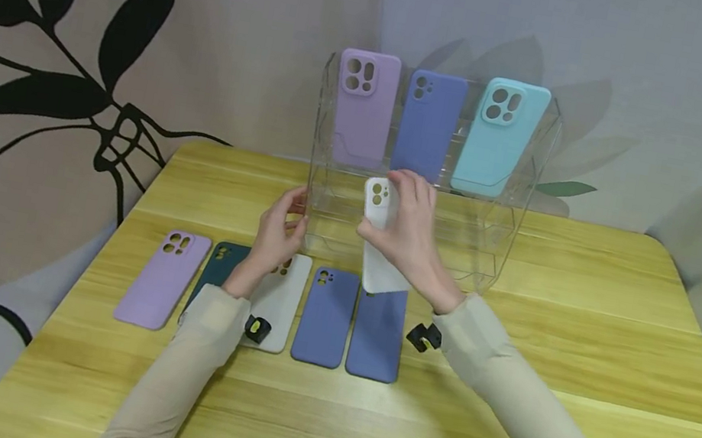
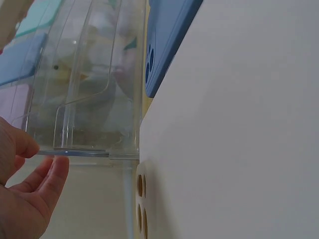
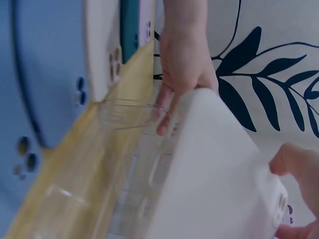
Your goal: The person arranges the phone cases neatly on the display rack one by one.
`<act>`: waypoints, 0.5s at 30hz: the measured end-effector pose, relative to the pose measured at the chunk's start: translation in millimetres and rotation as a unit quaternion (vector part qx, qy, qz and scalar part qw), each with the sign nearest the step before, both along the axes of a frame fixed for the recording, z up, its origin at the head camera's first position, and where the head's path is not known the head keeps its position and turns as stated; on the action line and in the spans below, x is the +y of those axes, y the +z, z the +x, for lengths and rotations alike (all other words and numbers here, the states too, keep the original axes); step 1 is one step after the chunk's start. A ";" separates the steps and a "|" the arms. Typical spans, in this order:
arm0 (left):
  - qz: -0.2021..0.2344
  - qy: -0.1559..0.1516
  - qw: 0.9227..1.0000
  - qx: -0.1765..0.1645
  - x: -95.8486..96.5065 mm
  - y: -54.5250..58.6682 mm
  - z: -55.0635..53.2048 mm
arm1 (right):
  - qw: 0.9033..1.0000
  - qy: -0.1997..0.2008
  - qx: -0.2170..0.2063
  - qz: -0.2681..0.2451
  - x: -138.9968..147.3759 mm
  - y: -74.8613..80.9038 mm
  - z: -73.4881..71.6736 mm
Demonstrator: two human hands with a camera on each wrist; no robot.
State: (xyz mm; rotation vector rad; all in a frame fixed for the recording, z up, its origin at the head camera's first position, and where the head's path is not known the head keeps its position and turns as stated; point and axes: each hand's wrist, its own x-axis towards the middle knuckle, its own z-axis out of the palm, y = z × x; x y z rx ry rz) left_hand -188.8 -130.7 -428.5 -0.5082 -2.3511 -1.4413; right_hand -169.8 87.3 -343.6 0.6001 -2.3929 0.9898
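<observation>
My right hand (image 1: 411, 227) grips a white phone case (image 1: 381, 272) by its sides, thumb on one edge and fingers on the other. The case is tilted in front of the lower tiers of a clear plastic display rack (image 2: 89, 127), its camera cutouts at the top. At the rack's left side, my left hand (image 1: 278, 235) pinches the clear edge between thumb and fingers, as the left wrist view shows. The right wrist view has the white case (image 3: 219, 169) large in front, partly hiding the rack and the left hand.
On the rack's top tier stand a lilac case (image 1: 363, 120), a blue-violet case (image 1: 428, 127) and a turquoise case (image 1: 502, 140). Along the wooden table (image 1: 614, 356) lie a lilac case (image 1: 162, 284), a dark green case (image 1: 219, 267), a white case (image 1: 280, 308) and two blue-violet cases (image 1: 325, 319).
</observation>
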 end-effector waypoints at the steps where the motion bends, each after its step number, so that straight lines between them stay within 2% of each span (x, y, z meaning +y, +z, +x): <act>1: 0.000 -0.001 1.000 0.001 0.0 -0.1 -0.2 | 1.000 -0.004 0.010 -0.005 -2.9 2.3 -4.1; 8: -0.001 -0.005 1.000 -0.003 -0.1 -0.5 -0.6 | 0.996 -0.036 0.072 -0.044 -24.7 23.9 -33.0; 15: -0.001 -0.004 1.000 0.002 -0.5 0.1 -1.0 | 0.991 -0.079 0.095 -0.059 -41.6 37.2 -60.4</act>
